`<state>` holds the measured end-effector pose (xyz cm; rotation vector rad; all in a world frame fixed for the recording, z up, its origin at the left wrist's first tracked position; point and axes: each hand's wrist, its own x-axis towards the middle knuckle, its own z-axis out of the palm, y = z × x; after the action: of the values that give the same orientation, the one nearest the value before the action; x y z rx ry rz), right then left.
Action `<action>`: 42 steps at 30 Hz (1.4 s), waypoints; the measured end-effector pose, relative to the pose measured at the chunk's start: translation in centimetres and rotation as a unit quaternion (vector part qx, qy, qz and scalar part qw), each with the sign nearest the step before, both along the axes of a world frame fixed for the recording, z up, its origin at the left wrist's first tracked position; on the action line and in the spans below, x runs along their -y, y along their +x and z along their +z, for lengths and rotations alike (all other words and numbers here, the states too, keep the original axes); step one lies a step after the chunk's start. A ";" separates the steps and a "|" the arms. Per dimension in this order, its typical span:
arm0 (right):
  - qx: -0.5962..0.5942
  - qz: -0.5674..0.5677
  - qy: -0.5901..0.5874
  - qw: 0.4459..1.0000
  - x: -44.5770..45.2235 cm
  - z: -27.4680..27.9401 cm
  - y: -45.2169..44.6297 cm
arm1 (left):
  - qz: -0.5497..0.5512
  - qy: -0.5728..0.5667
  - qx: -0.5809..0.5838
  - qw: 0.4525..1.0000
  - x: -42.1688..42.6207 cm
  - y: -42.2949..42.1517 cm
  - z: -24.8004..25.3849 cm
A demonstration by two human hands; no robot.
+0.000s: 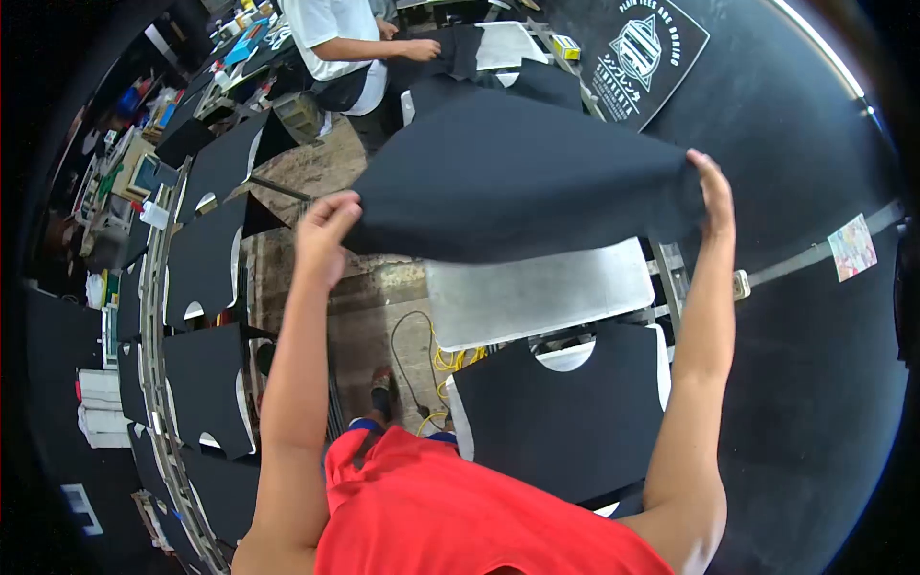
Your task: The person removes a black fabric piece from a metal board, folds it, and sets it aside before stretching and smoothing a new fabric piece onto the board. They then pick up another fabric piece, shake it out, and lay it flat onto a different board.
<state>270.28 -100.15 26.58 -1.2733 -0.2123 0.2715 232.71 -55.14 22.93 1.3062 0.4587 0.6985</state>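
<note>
A black fabric panel is stretched out in the air between my hands, its near edge a little blurred. My left hand pinches its left corner between thumb and fingers. At the opposite corner, my right hand grips the cloth, with the thumb side partly hidden. Below the panel is a bare pale-grey flat board, its far part covered from view by the cloth. Closer to me, another black panel with a curved neck cut-out lies flat on a similar board.
Along the left runs a rail with several boards bearing black panels. A person in a white shirt handles dark cloth ahead. Yellow cable lies on the floor. At right are a dark wall and a printed sign.
</note>
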 end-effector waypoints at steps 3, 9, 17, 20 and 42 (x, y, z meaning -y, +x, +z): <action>0.042 0.001 -0.122 0.992 1.6 -9.8 3.9 | -0.035 -0.079 -0.093 0.992 2.4 0.4 -6.1; -0.089 -0.014 -0.139 0.986 3.7 -18.4 3.0 | -0.063 -0.203 -0.157 0.964 5.5 -0.2 -15.0; -0.188 0.089 -0.319 0.924 8.0 -24.3 -2.2 | -0.122 -0.218 -0.301 0.920 7.7 -3.7 -18.2; -0.129 0.061 -0.168 0.975 9.0 -23.3 -3.0 | -0.114 -0.193 -0.322 0.920 7.9 -4.4 -17.4; -0.085 -0.002 -0.228 0.970 15.9 -20.2 -8.1 | -0.196 -0.137 -0.390 0.889 12.3 -10.7 -14.7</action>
<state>262.20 -116.09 6.42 -1.6963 0.0020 0.4417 221.97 -67.46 8.24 1.3153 0.8703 -0.2644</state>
